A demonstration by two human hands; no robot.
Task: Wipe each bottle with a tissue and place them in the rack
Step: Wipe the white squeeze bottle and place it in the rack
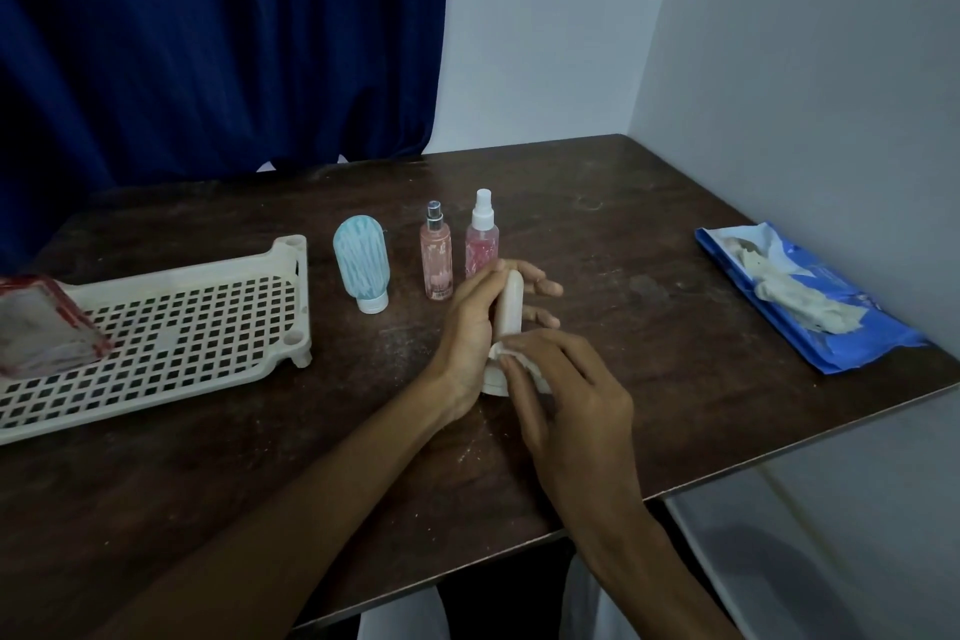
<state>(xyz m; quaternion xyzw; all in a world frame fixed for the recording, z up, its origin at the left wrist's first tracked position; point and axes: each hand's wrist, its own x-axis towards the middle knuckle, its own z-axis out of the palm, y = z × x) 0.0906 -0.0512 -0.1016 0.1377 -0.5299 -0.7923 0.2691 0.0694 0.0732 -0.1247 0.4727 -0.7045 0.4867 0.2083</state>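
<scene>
Left hand (475,322) grips a cream plastic bottle (510,304) over the dark wooden tabletop (623,244), right hand (569,398) pinches a white tissue (500,350) against it, two pink spray bottles (436,260) just behind, white perforated plastic rack (171,327) off left.

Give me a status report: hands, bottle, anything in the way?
Left hand holds cream bottle upright on table. Right hand presses tissue to its lower part. Blue bottle stands near the rack.

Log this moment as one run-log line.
step: wiping | left hand: grips cream plastic bottle | right hand: pinches white tissue against its lower part | standing by: pale blue tube bottle, two pink spray bottles
</scene>
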